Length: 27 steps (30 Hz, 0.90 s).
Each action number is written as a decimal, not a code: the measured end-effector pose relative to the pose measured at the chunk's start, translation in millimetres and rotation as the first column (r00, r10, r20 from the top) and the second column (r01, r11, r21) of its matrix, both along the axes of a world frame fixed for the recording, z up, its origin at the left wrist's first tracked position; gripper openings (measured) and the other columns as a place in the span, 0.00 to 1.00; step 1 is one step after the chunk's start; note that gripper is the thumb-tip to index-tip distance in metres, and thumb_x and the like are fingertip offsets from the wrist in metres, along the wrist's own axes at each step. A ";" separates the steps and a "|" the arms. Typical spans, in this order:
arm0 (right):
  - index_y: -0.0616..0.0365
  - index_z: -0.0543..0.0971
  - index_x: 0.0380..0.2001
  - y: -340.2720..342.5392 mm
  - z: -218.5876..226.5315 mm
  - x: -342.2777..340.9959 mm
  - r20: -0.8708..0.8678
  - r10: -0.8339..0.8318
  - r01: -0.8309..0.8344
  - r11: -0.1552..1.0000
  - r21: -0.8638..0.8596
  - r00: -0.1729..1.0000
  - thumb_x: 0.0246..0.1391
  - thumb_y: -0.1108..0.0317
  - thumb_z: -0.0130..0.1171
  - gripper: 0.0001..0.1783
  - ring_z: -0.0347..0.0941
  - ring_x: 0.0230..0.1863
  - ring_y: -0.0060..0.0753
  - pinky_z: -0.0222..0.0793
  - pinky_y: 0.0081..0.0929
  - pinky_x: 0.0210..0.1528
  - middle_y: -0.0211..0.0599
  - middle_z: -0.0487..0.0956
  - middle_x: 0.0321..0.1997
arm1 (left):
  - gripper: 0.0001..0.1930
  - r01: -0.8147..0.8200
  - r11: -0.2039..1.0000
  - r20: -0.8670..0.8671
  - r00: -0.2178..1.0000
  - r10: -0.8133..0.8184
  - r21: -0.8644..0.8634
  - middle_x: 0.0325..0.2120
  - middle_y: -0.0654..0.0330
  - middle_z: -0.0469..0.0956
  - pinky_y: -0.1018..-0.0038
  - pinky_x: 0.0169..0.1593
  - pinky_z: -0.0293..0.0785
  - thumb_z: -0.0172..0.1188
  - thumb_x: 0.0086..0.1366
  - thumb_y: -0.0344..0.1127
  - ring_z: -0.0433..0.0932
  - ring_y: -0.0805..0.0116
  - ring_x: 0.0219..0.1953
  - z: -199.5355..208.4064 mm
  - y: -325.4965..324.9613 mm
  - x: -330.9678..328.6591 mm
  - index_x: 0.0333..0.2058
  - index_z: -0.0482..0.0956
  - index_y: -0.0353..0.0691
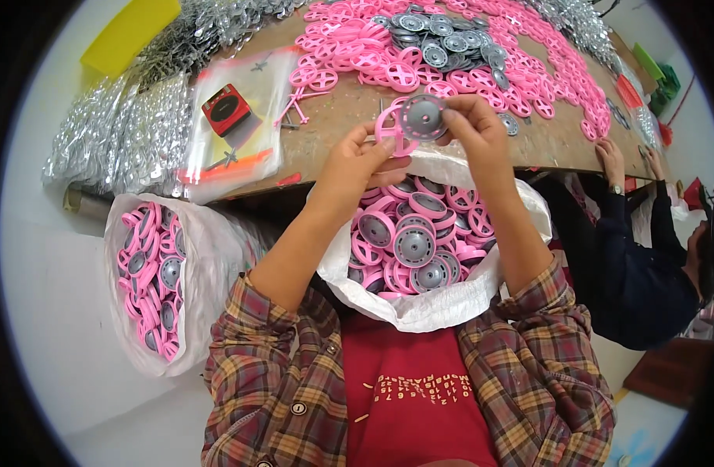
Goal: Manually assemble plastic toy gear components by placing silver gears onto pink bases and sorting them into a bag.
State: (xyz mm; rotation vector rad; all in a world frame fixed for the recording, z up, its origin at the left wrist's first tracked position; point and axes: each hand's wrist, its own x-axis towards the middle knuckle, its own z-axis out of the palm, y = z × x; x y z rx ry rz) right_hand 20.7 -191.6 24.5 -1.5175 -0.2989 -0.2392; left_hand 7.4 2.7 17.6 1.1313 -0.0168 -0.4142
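The left hand [368, 159] grips a pink ring [394, 134] low on its rim, with the thumb in front. The ring stands up on its edge and has bars inside. The right hand [481, 128] pinches a gray disc [423, 117] at its right side, between thumb and fingers. The disc is in front of part of the ring, and its round face shows. I cannot tell if the two are touching. Both are held up by the near edge of the brown counter [326, 128].

Just below the hands, between the two arms, is a white sack [442, 311] with a wide mouth. It is full of pink and gray wheels [414, 245]. Some show a gray side, and some show a pink cross. To the left is a bag [217, 241] with more wheels like these.

On the counter, past the hands, a big heap of pink rings [357, 47] spreads far to the right. A heap of gray discs [442, 43] lies among them. On the left, a red box [226, 109] sits on clear plastic, next to shiny silver packs [123, 132]. At the right, another person's hand [610, 159] is at the counter's edge.
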 end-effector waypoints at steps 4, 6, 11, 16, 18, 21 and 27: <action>0.59 0.73 0.40 -19.0 2.3 1.9 -0.320 0.132 -0.017 0.940 0.340 0.938 0.58 0.69 0.52 0.08 0.72 0.24 0.22 0.70 0.18 0.31 0.31 0.76 0.32 | 0.15 -0.267 0.796 0.549 0.830 -0.097 0.544 0.42 0.52 0.77 0.72 0.43 0.77 0.58 0.59 0.29 0.78 0.63 0.43 -10.4 7.5 -0.8 0.46 0.75 0.36; 0.58 0.73 0.39 -15.6 -3.5 -5.5 -0.399 0.231 -0.106 0.945 0.310 0.888 0.59 0.66 0.50 0.09 0.73 0.24 0.23 0.70 0.20 0.30 0.31 0.76 0.30 | 0.17 -0.650 0.617 0.896 0.319 -0.307 0.443 0.43 0.49 0.75 0.72 0.44 0.76 0.59 0.55 0.25 0.78 0.61 0.43 -13.2 5.8 -0.6 0.45 0.77 0.37; 0.57 0.70 0.39 -6.4 -27.9 -5.5 -0.351 0.238 -0.110 0.931 0.348 0.905 0.62 0.62 0.48 0.10 0.73 0.22 0.26 0.69 0.19 0.30 0.34 0.76 0.35 | 0.21 -0.252 0.914 0.702 0.711 -0.047 0.317 0.47 0.50 0.74 0.70 0.45 0.77 0.56 0.59 0.24 0.78 0.62 0.44 -10.6 -13.6 -18.6 0.52 0.70 0.34; 0.59 0.69 0.37 7.7 -26.0 -15.6 -0.197 0.020 -0.018 1.000 0.009 0.980 0.60 0.67 0.50 0.07 0.72 0.24 0.22 0.69 0.19 0.30 0.35 0.75 0.37 | 0.22 -0.047 0.998 0.157 0.986 0.055 -0.052 0.48 0.53 0.73 0.74 0.45 0.78 0.52 0.65 0.27 0.77 0.67 0.44 -6.6 -8.5 -11.1 0.57 0.63 0.31; 0.59 0.69 0.38 10.0 -23.5 -17.3 -0.097 -0.026 0.014 0.992 -0.127 0.995 0.60 0.69 0.51 0.06 0.71 0.25 0.20 0.69 0.19 0.31 0.35 0.75 0.37 | 0.19 -0.080 0.997 0.126 0.989 0.079 0.002 0.45 0.55 0.74 0.75 0.46 0.78 0.51 0.66 0.30 0.77 0.69 0.44 -14.9 -8.3 -8.8 0.54 0.66 0.32; 0.61 0.70 0.39 7.3 -21.6 -15.6 -0.081 -0.002 -0.018 0.969 -0.247 0.997 0.57 0.72 0.54 0.07 0.70 0.26 0.18 0.69 0.18 0.31 0.34 0.74 0.39 | 0.18 -0.076 0.994 0.199 0.978 0.058 0.083 0.44 0.56 0.75 0.77 0.45 0.78 0.50 0.67 0.31 0.77 0.71 0.43 -21.3 -6.1 -9.0 0.55 0.66 0.33; 0.61 0.74 0.38 -3.2 -18.5 -11.6 -0.333 0.324 -0.364 0.929 -0.064 0.885 0.58 0.67 0.54 0.09 0.68 0.26 0.15 0.65 0.13 0.29 0.27 0.74 0.31 | 0.14 -0.145 0.962 0.366 0.929 0.053 0.230 0.36 0.58 0.78 0.80 0.37 0.78 0.49 0.67 0.30 0.77 0.75 0.35 -24.3 -9.1 -13.8 0.49 0.71 0.32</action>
